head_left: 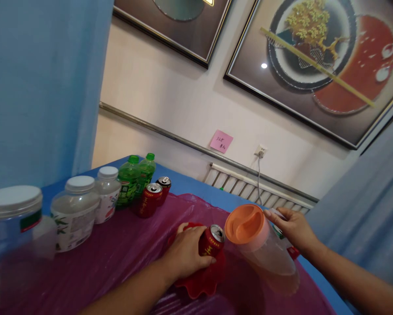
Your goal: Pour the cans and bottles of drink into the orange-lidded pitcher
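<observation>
My left hand [186,253] is wrapped round a red drink can [212,240] that stands on a red scalloped plate [203,280]. Just right of the can is a clear pitcher [265,253] with an orange lid [244,223]. My right hand [293,227] reaches past the pitcher's far side with fingers curled on a small packet I cannot make out. A purple plastic sheet [117,249] covers the blue table [189,183].
Along the left stand three white-lidded clear jars [74,210], two green bottles [130,179] and two more red cans [150,199]. Blue curtains hang left and right. A radiator, a wall socket and a pink note [221,141] are on the wall behind.
</observation>
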Demonstrator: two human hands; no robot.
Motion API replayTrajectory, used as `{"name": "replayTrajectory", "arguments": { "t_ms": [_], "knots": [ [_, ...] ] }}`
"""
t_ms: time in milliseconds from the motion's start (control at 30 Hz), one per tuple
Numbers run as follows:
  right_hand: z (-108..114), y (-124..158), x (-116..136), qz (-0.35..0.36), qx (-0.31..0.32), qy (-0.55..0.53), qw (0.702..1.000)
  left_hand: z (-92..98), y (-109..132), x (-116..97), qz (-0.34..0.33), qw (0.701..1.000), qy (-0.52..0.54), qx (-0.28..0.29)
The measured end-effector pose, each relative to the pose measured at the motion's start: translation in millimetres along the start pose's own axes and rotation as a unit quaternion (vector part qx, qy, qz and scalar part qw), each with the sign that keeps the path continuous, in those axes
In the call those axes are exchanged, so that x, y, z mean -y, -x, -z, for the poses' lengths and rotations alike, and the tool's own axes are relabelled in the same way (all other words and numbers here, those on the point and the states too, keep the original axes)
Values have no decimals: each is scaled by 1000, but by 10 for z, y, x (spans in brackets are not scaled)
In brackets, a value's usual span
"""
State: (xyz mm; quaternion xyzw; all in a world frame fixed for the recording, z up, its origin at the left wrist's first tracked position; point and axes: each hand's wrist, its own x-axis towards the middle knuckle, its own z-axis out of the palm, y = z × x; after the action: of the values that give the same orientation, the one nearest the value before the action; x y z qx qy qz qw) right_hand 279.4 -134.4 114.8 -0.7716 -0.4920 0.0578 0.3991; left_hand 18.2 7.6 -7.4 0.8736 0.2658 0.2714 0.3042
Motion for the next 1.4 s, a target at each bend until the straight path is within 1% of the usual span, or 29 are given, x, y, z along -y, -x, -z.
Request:
{"name": "replayTrajectory", "arguments": {
  "t_ms": [167, 433, 567, 833, 967, 1167, 1400],
  "knots": [
    [3, 9, 26, 9, -5, -8, 1000, 2, 5, -1, 3, 1000, -6, 4],
    [-8, 45, 135, 21, -14, 2, 1000, 26, 10, -31, 8, 1000, -6, 15],
    [-4, 48, 147, 25, -19, 2, 1000, 20, 16, -22, 9, 1000, -15, 16],
    [31, 63, 181, 26, -20, 9, 999, 19, 11, -7, 9, 1000, -1, 15],
    [31, 73, 178, 25, -26, 8, 999, 17, 10, -5, 9, 1000, -5, 14],
    [41, 68, 147, 2, -23, 19, 1000, 24, 10, -8, 12, 1000, -4, 20],
    [40, 73, 139, 7, -24, 14, 1000, 17, 15, 4, 7, 1000, -5, 14]
  ]
}}
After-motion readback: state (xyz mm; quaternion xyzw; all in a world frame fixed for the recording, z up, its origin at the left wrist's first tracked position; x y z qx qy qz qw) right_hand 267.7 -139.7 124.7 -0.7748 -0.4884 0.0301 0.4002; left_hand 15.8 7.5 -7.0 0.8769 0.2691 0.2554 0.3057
